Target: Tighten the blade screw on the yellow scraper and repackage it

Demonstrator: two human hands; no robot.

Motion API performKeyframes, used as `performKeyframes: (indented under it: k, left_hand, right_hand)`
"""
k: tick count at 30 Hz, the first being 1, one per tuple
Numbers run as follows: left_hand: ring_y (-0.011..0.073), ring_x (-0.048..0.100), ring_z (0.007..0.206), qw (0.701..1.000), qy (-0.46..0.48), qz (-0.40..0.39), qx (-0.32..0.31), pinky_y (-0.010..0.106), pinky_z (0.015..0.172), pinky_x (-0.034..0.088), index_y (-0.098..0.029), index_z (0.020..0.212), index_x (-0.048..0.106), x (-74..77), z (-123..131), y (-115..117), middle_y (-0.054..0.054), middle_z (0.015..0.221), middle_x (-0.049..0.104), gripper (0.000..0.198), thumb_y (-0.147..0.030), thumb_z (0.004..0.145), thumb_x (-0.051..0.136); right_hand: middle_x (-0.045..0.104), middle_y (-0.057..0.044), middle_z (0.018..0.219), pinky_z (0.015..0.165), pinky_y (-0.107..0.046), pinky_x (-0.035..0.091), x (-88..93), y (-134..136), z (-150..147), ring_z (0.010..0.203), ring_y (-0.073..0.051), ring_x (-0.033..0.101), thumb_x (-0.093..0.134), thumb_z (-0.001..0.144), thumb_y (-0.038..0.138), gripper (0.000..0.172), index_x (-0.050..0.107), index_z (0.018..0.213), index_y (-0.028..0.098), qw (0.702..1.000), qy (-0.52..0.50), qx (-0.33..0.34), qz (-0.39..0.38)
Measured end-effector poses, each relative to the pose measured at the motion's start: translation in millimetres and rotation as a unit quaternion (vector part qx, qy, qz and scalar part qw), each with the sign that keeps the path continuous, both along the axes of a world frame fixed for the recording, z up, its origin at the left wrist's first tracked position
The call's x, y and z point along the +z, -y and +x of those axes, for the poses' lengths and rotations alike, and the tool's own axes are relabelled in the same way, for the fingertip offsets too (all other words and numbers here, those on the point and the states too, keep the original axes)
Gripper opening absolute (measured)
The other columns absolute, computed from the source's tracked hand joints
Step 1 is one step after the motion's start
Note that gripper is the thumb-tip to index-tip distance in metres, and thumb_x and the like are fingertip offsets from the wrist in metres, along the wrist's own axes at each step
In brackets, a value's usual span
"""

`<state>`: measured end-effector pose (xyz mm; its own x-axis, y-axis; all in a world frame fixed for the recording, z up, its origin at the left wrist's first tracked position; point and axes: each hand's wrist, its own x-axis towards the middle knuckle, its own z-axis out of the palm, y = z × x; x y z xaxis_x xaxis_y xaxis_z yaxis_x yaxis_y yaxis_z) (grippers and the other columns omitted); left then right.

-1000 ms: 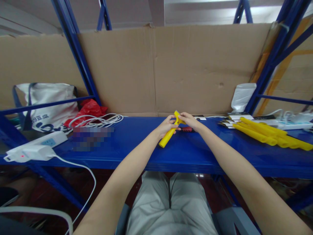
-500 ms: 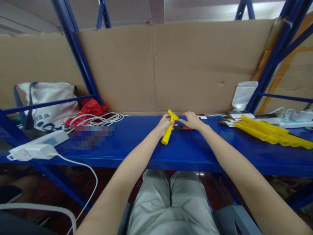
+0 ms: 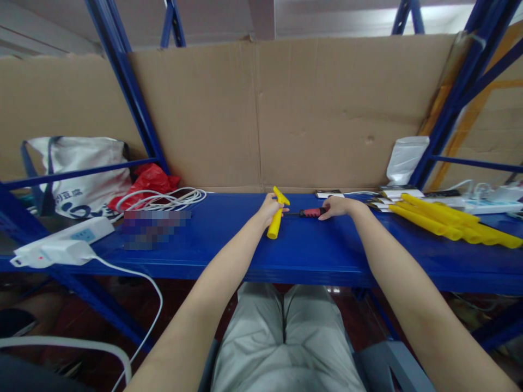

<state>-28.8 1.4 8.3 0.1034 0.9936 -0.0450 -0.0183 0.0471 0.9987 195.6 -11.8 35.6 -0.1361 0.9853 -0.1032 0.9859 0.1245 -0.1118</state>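
Note:
My left hand is closed around a yellow scraper-like tool with a round handle. The tool's wider head points up and away from me, and its handle end tilts down toward the front edge of the bench. To the right, a screwdriver with a red and black handle lies across the blue surface, its thin shaft pointing at the yellow tool. My right hand has its fingers closed on the rear end of the screwdriver's handle. The shaft's tip is hard to see near my left fingers.
Several yellow tubes lie on the right of the blue bench, by small cards. On the left are a white power strip, coiled white cable, a red bag and a cloth bag. Cardboard stands behind.
My right hand has moved away from the yellow tool, to the right, and taken hold of the screwdriver's handle. My left hand has shifted slightly left with the yellow tool, which is turned a little.

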Motion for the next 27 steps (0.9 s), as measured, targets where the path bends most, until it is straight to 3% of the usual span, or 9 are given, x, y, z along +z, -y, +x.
performKeyframes:
  k: [5, 10, 15, 19, 27]
  left_hand:
    - [0.0108, 0.068, 0.061, 1.000, -0.029, -0.013, -0.001, 0.018, 0.046, 0.042, -0.021, 0.129, 0.036, -4.1, -2.3, -6.6, 0.012, 0.116, 0.065, 0.054, 0.004, 0.083, 0.050]
    - [0.0095, 0.067, 0.059, 1.000, -0.026, -0.010, -0.010, 0.017, 0.045, 0.040, -0.021, 0.127, 0.037, -5.6, -2.0, -6.1, 0.013, 0.118, 0.063, 0.051, 0.000, 0.084, 0.054]
    - [0.0074, 0.064, 0.055, 0.999, -0.045, -0.005, -0.028, 0.017, 0.043, 0.040, -0.018, 0.128, 0.035, -4.0, -1.6, -2.5, 0.015, 0.121, 0.063, 0.048, 0.003, 0.085, 0.043]
    - [0.0073, 0.062, 0.054, 0.999, -0.044, -0.002, -0.031, 0.018, 0.044, 0.041, -0.017, 0.128, 0.035, -2.7, -1.6, -0.8, 0.015, 0.120, 0.064, 0.048, 0.004, 0.086, 0.043]
    - [0.0084, 0.065, 0.058, 0.998, -0.039, -0.016, -0.052, 0.018, 0.043, 0.043, -0.019, 0.129, 0.034, -3.2, 0.2, 3.6, 0.015, 0.125, 0.059, 0.048, 0.003, 0.086, 0.043]
  right_hand:
    - [0.065, -0.004, 0.067, 0.059, -0.026, 0.042, -3.0, 0.1, 3.6, 0.065, -0.017, 0.060, 0.070, 0.069, 0.058, 0.040, 0.067, 0.073, 0.018, 0.990, -0.141, -0.012, -0.007]
    - [0.051, 0.001, 0.052, 0.049, -0.026, 0.031, -1.6, 1.1, 6.5, 0.050, -0.012, 0.044, 0.066, 0.068, 0.068, 0.050, 0.063, 0.064, 0.017, 0.969, -0.231, -0.011, 0.086]
    - [0.047, 0.004, 0.048, 0.044, -0.024, 0.030, 2.0, 1.9, 2.0, 0.044, -0.009, 0.040, 0.068, 0.072, 0.062, 0.045, 0.064, 0.070, 0.016, 0.919, -0.355, -0.031, 0.170]
    - [0.046, 0.004, 0.047, 0.040, -0.022, 0.029, 1.9, -3.1, 1.2, 0.040, -0.008, 0.038, 0.067, 0.076, 0.059, 0.044, 0.057, 0.065, 0.018, 0.881, -0.408, -0.048, 0.234]
    - [0.047, 0.004, 0.052, 0.039, -0.026, 0.035, 0.5, -12.9, 7.6, 0.039, -0.011, 0.041, 0.065, 0.077, 0.059, 0.041, 0.055, 0.079, 0.020, 0.800, -0.499, -0.077, 0.324]
